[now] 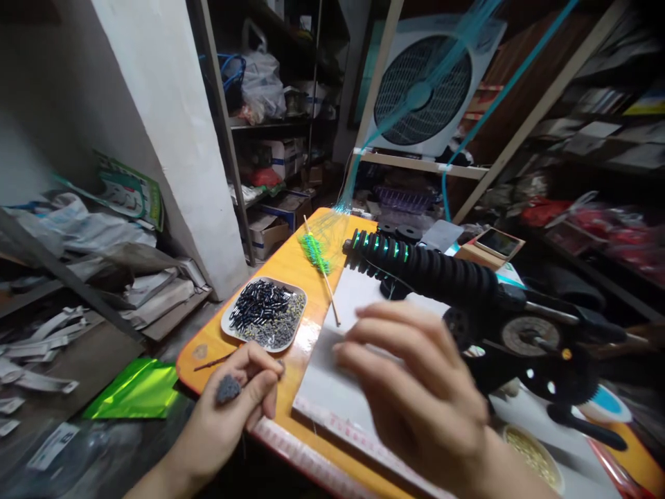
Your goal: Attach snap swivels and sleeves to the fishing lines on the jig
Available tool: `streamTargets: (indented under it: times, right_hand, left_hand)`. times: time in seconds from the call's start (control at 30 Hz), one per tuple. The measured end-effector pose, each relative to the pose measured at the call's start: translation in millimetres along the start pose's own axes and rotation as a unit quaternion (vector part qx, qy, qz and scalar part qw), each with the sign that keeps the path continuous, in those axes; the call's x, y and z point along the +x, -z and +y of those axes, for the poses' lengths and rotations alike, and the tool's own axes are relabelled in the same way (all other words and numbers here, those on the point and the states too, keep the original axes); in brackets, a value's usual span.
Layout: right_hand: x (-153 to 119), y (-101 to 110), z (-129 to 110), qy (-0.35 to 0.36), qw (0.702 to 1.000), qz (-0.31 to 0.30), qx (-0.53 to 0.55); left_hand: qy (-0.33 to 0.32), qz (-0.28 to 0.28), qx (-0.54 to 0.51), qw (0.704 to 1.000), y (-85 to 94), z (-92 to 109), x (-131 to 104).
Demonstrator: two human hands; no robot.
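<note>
My left hand [239, 395] is closed near the table's front edge, thumb and fingers pinched together. A dark grey lump [228, 390] sits between its thumb and palm, and a small grey bit shows at the fingertips. Just beyond lies a white tray [225, 324] with small black tubes [260, 305] and tiny grey pieces [275, 333]. My right hand [415, 374], blurred by motion, is above the white board [325, 388] with its fingers bent; its thumb and anything it may hold are hidden. To its upper right stands a black ribbed roller device [431, 270] with a gear and handle.
A thin stick [330, 294] with green strands [314, 253] lies behind the tray. Turquoise strands [356, 170] hang toward the far table end. A bowl [558, 478] of pale small pieces stands right. A box fan [423, 90], phone [496, 242] and pillar [171, 138] surround the table.
</note>
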State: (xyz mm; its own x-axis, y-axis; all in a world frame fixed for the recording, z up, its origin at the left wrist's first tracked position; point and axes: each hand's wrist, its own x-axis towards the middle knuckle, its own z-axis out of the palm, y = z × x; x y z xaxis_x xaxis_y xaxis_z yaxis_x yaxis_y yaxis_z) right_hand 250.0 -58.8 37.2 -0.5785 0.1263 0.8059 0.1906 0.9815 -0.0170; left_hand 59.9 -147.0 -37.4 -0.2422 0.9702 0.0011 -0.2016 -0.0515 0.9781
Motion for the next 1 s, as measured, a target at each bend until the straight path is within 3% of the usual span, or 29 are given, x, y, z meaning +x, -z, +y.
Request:
streamTargets:
  times: [0.07,0.13,0.23,0.33,0.47,0.63,0.8,0.9,1.0]
  right_hand:
    - [10,3,2,-0.029,0.999,-0.006,0.026]
    - [17,-3,0,-0.076,0.990,-0.036,0.117]
    - [19,-20,-8,-0.183,0.945,-0.050,0.268]
    - [15,-33,-17,-0.252,0.906,-0.047,0.338]
    - [14,-39,-22,-0.261,0.892,-0.044,0.366]
    - [12,-42,-21,-0.174,0.932,-0.072,0.310]
    - [8,-40,-13,-0.003,0.993,-0.075,0.094]
    - [12,-35,-1,0.071,0.996,-0.055,0.001]
    - [16,-33,16,0.172,0.981,-0.063,-0.063]
  left_hand:
    - [-0.023,0.028,0.067,0.997,7.0,9,0]
    - [-0.099,0.033,0.127,0.986,11.8,19,1]
    - [-0.183,0.014,0.164,0.969,14.9,27,5]
    - [-0.216,0.000,0.127,0.968,10.7,25,9]
    - [-0.264,0.002,0.012,0.965,-5.0,17,11]
    - [-0.242,-0.048,-0.125,0.961,-11.8,13,3]
    - [-0.084,-0.036,-0.064,0.994,14.9,0,-4]
    - [-0.012,-0.036,-0.002,0.999,29.4,1,1]
    - [0.076,-0.126,0.085,0.985,33.6,12,8]
